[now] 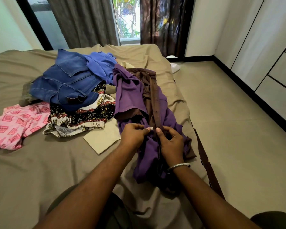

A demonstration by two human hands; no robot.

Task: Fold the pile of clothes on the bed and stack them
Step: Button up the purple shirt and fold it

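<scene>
A purple shirt (130, 95) with a brown lining and button strip lies lengthwise on the right side of the bed (40, 162). My left hand (133, 135) pinches a small white button at the shirt's front edge. My right hand (171, 142), a metal bangle on its wrist, pinches the brown button strip just right of it. Left of the shirt sits the pile: a blue denim jacket (64, 81), a blue top (101, 65), a black patterned garment (82, 118), a cream cloth (102, 139) and a pink patterned garment (12, 126).
The bed's right edge runs beside a bare tiled floor (229, 121). White cupboard doors (262, 47) line the right wall. Curtains (82, 20) and a window stand beyond the bed's far end. A white object (175, 67) lies on the floor near the far corner.
</scene>
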